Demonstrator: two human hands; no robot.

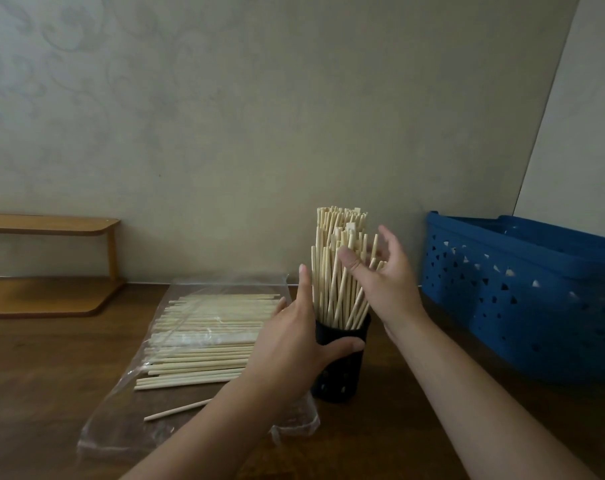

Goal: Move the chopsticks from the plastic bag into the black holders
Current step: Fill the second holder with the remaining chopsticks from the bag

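A black perforated holder (342, 379) stands on the brown table, packed with upright pale wooden chopsticks (332, 258). My left hand (290, 341) is against the holder's left side, thumb across its front, fingers straight up beside the sticks. My right hand (380, 271) is at the bundle's right side, thumb pressed on the sticks, fingers spread and relaxed behind them. To the left lies a clear plastic bag (121, 410) with several chopsticks (204, 337) lying flat on it. One loose chopstick (176, 410) lies nearer me on the bag.
A blue perforated plastic basket (522, 292) stands at the right against the wall. A low wooden shelf (51, 265) sits at the back left. The beige wall runs close behind the holder. Bare brown table (415, 427) shows between my forearms.
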